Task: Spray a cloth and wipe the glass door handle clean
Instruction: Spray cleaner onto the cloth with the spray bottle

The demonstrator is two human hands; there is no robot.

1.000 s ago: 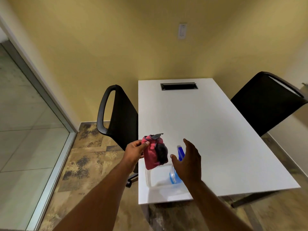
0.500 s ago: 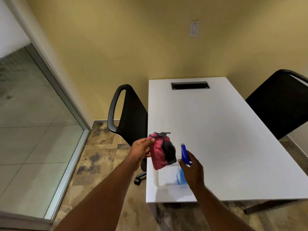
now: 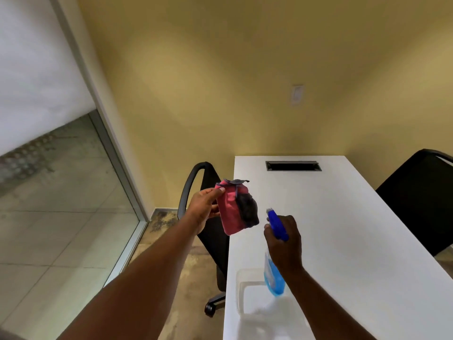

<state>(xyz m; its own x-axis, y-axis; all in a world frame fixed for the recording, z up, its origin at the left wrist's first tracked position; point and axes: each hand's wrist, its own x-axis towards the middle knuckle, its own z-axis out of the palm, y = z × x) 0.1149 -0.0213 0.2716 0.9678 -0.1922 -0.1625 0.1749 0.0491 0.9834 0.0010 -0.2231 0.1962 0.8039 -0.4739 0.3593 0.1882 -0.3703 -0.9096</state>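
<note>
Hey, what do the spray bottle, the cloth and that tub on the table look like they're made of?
Spray bottle: likely clear plastic, since blue liquid shows through, with an opaque blue plastic head. Cloth: soft fabric, red with a dark patch, bunched and folded, matte. Tub: seemingly clear plastic; the white table shows through its walls.

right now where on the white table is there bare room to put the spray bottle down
Most of the white table is bare: the wide stretch between the black cable slot and the clear plastic tub, out to the right edge by the black chair. The near left corner is crowded: the tub sits there, with the right hand holding the blue spray bottle above it.
</note>
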